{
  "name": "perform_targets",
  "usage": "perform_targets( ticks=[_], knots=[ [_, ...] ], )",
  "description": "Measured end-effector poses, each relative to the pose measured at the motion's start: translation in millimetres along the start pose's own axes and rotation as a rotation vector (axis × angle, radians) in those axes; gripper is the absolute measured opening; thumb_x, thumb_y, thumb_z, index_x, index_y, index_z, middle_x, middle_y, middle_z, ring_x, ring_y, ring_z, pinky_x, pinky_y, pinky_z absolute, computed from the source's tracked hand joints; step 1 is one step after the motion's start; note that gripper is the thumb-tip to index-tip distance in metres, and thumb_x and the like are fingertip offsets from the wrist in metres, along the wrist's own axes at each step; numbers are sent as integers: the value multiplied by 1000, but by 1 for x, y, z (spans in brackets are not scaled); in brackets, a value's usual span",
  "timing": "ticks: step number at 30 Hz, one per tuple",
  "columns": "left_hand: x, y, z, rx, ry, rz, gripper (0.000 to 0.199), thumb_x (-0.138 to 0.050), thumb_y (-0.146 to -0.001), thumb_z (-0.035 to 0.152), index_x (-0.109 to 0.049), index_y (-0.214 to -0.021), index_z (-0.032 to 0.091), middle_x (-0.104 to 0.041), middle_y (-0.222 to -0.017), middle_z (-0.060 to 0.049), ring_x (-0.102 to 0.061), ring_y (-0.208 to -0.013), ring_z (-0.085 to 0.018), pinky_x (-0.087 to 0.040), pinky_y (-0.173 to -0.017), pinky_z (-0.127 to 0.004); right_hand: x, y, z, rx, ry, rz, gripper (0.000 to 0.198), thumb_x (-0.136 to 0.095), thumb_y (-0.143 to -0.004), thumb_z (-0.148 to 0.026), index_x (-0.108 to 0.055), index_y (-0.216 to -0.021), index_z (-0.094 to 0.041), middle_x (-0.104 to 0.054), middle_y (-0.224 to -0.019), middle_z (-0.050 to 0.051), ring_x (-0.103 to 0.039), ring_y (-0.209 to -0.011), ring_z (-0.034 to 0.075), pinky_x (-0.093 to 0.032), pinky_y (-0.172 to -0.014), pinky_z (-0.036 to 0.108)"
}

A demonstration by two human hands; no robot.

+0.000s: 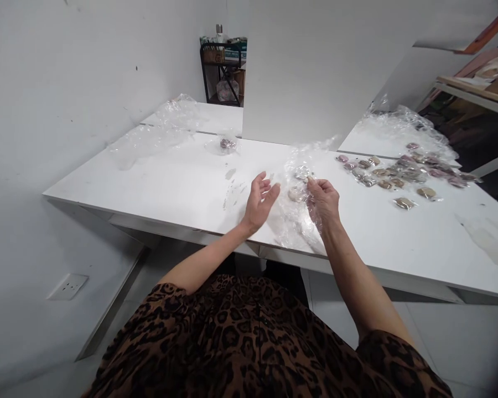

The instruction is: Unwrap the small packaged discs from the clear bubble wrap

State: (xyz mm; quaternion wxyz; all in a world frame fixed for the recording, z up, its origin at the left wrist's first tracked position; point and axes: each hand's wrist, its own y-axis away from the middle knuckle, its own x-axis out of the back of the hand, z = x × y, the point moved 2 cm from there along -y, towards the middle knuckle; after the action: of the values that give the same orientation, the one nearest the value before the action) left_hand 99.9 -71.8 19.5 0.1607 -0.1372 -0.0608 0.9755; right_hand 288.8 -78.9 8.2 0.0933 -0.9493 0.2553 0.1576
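- The right hand (324, 202) pinches the clear plastic (302, 221) between thumb and fingers, probably to keep the slippery film from sliding.
- The left hand (259, 207) is spread and holds nothing, just beside that plastic, perhaps to stay free.
- Two pale pieces (292, 193) show in the plastic, on the surface (182, 182) near its front edge.
- One dark wrapped piece (228, 144) lies farther back, to the left.
- Roughly twenty wrapped pieces (426, 192) cluster at right, seemingly grouped together; overlap prevents an exact count.
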Motion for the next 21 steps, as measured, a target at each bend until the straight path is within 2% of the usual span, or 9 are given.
perform_targets(
  ticks=[2, 4, 6, 9, 11, 14, 18, 20, 21],
  knots=[
    [-4, -22, -8, 244, 135, -27, 57, -80, -83, 52, -58, -125, 19, -69, -120, -12, -66, -115, -24, -49, -106, -40, -7, 6, -4, -26, 30, -56, 54, -96, -57, -54, -57, -72, -20, -55, -63, -5, -46, -50, 5, -39, -43, 18],
    [-9, -37, -18, 378, 252, 8, 48, -87, -77, 43, -61, -108, 16, -71, -98, -7, -70, -95, -20, -54, -95, -37, -14, 13, -7, -72, 25, -73, 52, -90, -65, -62, -63, -78, -20, -59, -70, -3, -52, -55, 6, -44, -46, 19],
    [-11, -45, -24, 368, 333, 113, 41, -89, -76, 33, -59, -99, 17, -70, -89, -3, -68, -85, -15, -55, -90, -33, -15, 20, -9, -105, 34, -93, 53, -85, -69, -65, -67, -94, -22, -65, -83, 0, -60, -65, 9, -50, -52, 20],
    [-8, -47, -27, 290, 390, 208, 36, -86, -79, 26, -58, -99, 18, -70, -89, 1, -68, -83, -11, -56, -89, -30, -9, 28, -11, -116, 138, -178, 65, -96, -58, -49, -67, -111, -24, -69, -89, 0, -63, -72, 12, -50, -52, 22],
    [-3, -48, -24, 290, 434, 213, 34, -85, -80, 23, -58, -99, 19, -70, -89, 1, -69, -83, -11, -57, -90, -32, -1, 28, -10, -123, 169, -222, 57, -98, -54, -40, -71, -100, -19, -67, -76, -1, -58, -62, 11, -45, -49, 22],
    [4, -53, -22, 323, 561, 230, 28, -82, -82, 19, -59, -98, 18, -70, -86, 1, -70, -79, -12, -59, -89, -34, 12, 21, -6, -112, 83, -165, 41, -96, -54, -40, -71, -76, -17, -61, -63, -1, -50, -52, 7, -39, -46, 21],
    [6, -62, -25, 361, 685, 252, 9, -69, -93, 18, -63, -99, 15, -72, -83, -2, -72, -77, -13, -60, -90, -34, 13, 31, -15, 67, 106, -128, 27, -90, -68, -39, -74, -79, -21, -64, -66, -1, -52, -54, 8, -43, -48, 22],
    [4, -65, -28, 402, 714, 274, 9, -60, -99, 21, -65, -103, 14, -72, -82, -4, -72, -77, -13, -60, -90, -33, 3, 52, -28, 219, 268, -299, 14, -83, -81, -35, -77, -85, -24, -69, -74, 0, -58, -60, 10, -50, -55, 25],
    [3, -65, -30, 422, 730, 286, 13, -56, -102, 22, -65, -105, 13, -71, -81, -4, -72, -77, -13, -60, -90, -32, -5, 65, -35, 273, 363, -466, 8, -80, -85, -33, -79, -88, -25, -72, -79, 1, -61, -65, 12, -53, -58, 26]
  ],
)
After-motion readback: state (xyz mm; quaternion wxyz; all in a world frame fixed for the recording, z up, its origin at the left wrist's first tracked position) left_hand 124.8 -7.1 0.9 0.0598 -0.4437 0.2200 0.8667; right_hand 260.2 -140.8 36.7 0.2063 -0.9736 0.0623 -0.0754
